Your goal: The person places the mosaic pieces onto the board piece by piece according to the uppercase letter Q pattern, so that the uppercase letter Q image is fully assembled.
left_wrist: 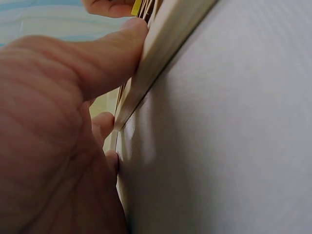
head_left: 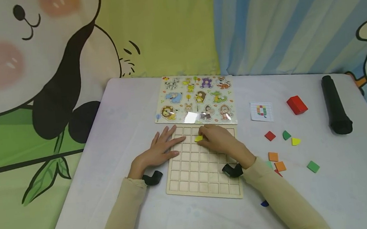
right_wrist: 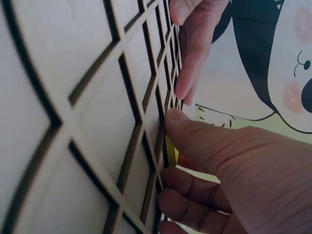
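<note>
A wooden grid board (head_left: pixel 193 166) of square recesses lies on the table in front of the person. The right hand (head_left: pixel 218 139) pinches a small yellow tile (head_left: pixel 198 138) over the upper part of the grid. In the right wrist view the yellow tile (right_wrist: pixel 171 150) shows between thumb and fingers, right at the board's surface. Fingers fairly straight and spread, the left hand (head_left: pixel 158 148) rests along the board's upper left edge. Its thumb (left_wrist: pixel 114 58) presses on the board's side edge (left_wrist: pixel 146 80) in the left wrist view.
An animal puzzle board (head_left: pixel 183 107) lies just beyond the grid. To the right are a pattern card (head_left: pixel 261 111), a red block (head_left: pixel 297 105), a black cylinder (head_left: pixel 336 104) and loose tiles, among them a green square (head_left: pixel 313 166), a yellow piece (head_left: pixel 295 141) and a red square (head_left: pixel 270 135).
</note>
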`<state>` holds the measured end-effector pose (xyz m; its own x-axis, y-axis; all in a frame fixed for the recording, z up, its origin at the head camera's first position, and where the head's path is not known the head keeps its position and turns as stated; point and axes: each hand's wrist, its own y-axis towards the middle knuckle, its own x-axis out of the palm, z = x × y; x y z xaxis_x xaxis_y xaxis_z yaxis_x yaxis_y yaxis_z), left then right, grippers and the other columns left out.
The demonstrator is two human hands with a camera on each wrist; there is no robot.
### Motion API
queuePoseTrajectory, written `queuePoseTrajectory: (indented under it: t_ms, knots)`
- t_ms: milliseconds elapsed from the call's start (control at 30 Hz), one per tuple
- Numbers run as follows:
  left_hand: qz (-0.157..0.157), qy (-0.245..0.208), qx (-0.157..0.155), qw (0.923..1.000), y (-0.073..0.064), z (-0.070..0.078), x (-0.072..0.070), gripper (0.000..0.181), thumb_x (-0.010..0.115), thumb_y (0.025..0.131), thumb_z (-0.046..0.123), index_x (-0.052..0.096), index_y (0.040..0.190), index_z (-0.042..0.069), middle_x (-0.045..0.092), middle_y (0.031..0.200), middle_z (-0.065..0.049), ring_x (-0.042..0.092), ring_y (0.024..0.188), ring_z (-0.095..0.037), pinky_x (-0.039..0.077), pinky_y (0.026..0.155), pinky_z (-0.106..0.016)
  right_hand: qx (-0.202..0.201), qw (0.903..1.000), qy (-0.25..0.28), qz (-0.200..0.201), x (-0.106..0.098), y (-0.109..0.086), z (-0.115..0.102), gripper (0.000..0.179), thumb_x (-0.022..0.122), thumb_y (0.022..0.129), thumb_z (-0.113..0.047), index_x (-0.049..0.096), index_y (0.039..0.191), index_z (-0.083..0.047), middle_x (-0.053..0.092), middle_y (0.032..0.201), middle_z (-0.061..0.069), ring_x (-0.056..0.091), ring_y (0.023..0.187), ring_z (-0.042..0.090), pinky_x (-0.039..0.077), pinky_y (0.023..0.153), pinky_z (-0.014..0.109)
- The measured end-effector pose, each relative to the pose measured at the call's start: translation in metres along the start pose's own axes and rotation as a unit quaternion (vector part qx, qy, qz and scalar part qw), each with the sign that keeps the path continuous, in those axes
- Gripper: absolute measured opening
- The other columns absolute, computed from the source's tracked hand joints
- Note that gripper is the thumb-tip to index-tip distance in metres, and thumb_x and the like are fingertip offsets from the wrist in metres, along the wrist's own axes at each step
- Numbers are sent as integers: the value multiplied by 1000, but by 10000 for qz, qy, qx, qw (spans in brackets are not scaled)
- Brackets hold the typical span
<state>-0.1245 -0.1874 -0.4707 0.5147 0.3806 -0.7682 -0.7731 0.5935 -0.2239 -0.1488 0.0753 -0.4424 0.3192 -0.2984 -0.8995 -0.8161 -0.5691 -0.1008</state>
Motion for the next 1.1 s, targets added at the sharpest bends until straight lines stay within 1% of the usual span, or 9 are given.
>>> queuePoseTrajectory:
  t_ms: [233, 433, 567, 667, 867, 967, 1100]
  knots:
    - [41, 20, 13, 10000, 0, 1, 0, 54, 50, 101, 38, 36, 152, 25, -1, 165, -8, -12, 151, -32, -9, 117, -55, 200, 9998, -74, -66, 3, 5, -5, 27, 69, 91, -32, 65, 106, -10, 65, 91, 2, 58, 74, 13, 49, 66, 33]
    - [32, -23, 11, 10000, 0, 3, -1, 55, 51, 101, 38, 37, 152, 25, -1, 165, -8, -12, 151, -32, -9, 117, -56, 74, 9999, -61, -75, 2, 7, -6, 25, 70, 90, -31, 66, 104, -11, 67, 93, 2, 63, 79, 16, 52, 68, 35]
    - [34, -1, 23, 10000, 1, 3, -1, 55, 51, 101, 38, 36, 152, 25, -1, 165, -8, -12, 151, -32, -9, 117, -55, 62, 9999, 97, -27, 2, 8, -5, 23, 71, 89, -29, 67, 102, -11, 68, 91, 1, 63, 78, 17, 52, 69, 35]
    - [34, 11, -16, 10000, 1, 3, -1, 54, 51, 101, 38, 37, 152, 25, -1, 166, -7, -12, 151, -32, -9, 118, -55, 75, 9997, 249, -16, 3, 9, -5, 22, 72, 88, -29, 67, 101, -11, 67, 88, 0, 61, 76, 15, 51, 69, 33]
    - [36, 49, -87, 9999, 0, 3, -2, 54, 50, 101, 37, 37, 152, 25, -1, 165, -8, -12, 151, -32, -9, 118, -55, 74, 9992, 380, -39, 4, 11, -5, 22, 72, 88, -30, 68, 100, -12, 65, 82, -2, 58, 71, 12, 48, 65, 30]
    - [88, 17, -6, 10000, -2, 4, -2, 54, 52, 101, 35, 38, 151, 23, 0, 165, -11, -11, 151, -34, -8, 117, -57, 114, 9988, 481, -53, 4, 11, -4, 19, 72, 88, -29, 68, 97, -12, 64, 80, -2, 57, 70, 12, 47, 64, 30]
    - [114, -38, 80, 9999, -2, 5, -3, 54, 52, 101, 34, 39, 151, 21, 1, 165, -12, -10, 150, -36, -8, 116, -59, 118, 9978, 657, -15, 4, 9, -2, 15, 71, 89, -26, 69, 92, -12, 66, 83, 0, 58, 71, 13, 48, 66, 31]
